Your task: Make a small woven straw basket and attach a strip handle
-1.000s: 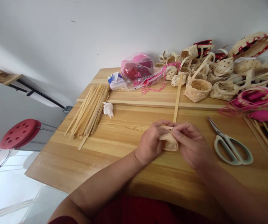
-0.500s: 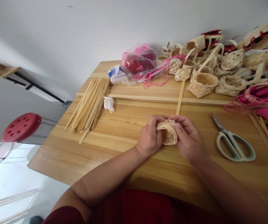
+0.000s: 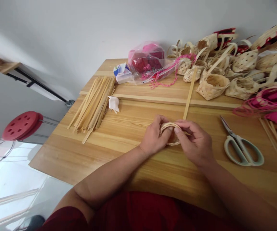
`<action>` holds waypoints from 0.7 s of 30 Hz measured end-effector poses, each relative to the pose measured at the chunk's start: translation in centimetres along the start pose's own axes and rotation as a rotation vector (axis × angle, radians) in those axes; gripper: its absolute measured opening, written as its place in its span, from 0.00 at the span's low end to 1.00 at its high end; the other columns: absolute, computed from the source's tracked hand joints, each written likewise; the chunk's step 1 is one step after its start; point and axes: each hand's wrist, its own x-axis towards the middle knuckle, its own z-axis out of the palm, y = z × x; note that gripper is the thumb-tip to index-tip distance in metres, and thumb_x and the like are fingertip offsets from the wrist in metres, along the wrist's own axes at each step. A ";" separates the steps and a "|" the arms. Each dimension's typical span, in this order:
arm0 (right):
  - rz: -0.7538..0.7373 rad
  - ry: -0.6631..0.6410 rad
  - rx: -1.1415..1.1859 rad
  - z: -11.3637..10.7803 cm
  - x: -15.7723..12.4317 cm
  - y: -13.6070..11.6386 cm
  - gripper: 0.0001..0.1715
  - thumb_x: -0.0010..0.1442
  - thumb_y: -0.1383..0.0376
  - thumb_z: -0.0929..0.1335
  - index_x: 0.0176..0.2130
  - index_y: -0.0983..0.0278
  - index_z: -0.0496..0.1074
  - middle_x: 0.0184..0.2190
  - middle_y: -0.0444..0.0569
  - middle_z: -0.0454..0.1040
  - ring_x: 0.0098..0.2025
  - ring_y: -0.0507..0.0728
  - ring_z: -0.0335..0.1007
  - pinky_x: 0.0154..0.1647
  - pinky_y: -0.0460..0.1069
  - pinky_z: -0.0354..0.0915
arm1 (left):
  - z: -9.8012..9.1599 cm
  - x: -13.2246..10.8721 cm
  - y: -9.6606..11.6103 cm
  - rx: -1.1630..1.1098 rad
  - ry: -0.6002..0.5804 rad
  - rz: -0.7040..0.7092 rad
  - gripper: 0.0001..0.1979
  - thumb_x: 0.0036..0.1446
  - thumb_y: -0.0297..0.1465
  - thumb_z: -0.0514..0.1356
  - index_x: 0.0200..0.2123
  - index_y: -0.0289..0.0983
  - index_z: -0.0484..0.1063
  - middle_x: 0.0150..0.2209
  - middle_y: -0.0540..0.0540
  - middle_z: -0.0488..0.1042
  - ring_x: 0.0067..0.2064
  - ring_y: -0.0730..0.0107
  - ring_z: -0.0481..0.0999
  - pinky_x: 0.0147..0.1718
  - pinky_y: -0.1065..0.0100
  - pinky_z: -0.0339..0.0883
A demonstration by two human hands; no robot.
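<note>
A small woven basket (image 3: 173, 140) of pale strips is held between both my hands over the table, its round opening tipped up towards me. My left hand (image 3: 154, 134) grips its left side, with the thumb reaching inside the rim. On the right, my right hand (image 3: 194, 138) pinches the rim between thumb and fingers. The basket's far side and base are hidden by my fingers. A single flat strip (image 3: 189, 96) lies on the table just beyond my right hand. To the right rest scissors (image 3: 239, 144) with pale green handles.
A bundle of flat strips (image 3: 95, 104) lies on the left of the table (image 3: 119, 154), beside a crumpled white tissue (image 3: 113, 104). Along the wall stand a plastic bag of pink and red yarn (image 3: 146, 62) and several finished woven baskets (image 3: 212, 85). Red stools (image 3: 21, 125) stand at left.
The basket has been tilted, so its opening now faces more upward. My left thumb has moved inside the rim, and my right hand has shifted its pinch along it.
</note>
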 end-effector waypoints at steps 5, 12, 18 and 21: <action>0.197 -0.035 0.014 -0.9 1.2 0.0 0.17 0.67 0.49 0.72 0.44 0.58 0.80 0.39 0.48 0.84 0.38 0.59 0.81 0.38 0.52 0.75 | 0.0 0.3 -0.5 -0.282 -0.273 0.048 0.46 0.50 0.49 0.77 0.65 0.38 0.61 0.60 0.34 0.76 0.59 0.50 0.79 0.59 0.51 0.73; 0.247 0.044 -0.043 -3.7 3.4 1.4 0.27 0.69 0.40 0.66 0.37 0.57 0.80 0.33 0.51 0.82 0.34 0.62 0.79 0.30 0.54 0.72 | 0.4 0.9 -2.0 -0.250 -0.202 0.176 0.43 0.45 0.41 0.81 0.61 0.37 0.69 0.59 0.34 0.77 0.61 0.49 0.78 0.65 0.50 0.69; 0.265 0.065 -0.322 -5.2 4.9 2.7 0.20 0.62 0.48 0.73 0.45 0.60 0.79 0.40 0.53 0.83 0.33 0.61 0.78 0.34 0.57 0.72 | 0.1 1.3 -1.9 -0.142 -0.178 0.252 0.41 0.49 0.38 0.77 0.63 0.37 0.68 0.60 0.34 0.76 0.61 0.50 0.78 0.64 0.50 0.69; 0.285 0.001 -0.558 -4.7 5.9 2.1 0.20 0.57 0.49 0.76 0.42 0.60 0.79 0.35 0.52 0.82 0.34 0.63 0.77 0.38 0.58 0.70 | -0.1 1.5 -1.9 -0.007 -0.169 0.353 0.40 0.49 0.39 0.77 0.63 0.38 0.69 0.60 0.34 0.76 0.62 0.47 0.76 0.65 0.47 0.68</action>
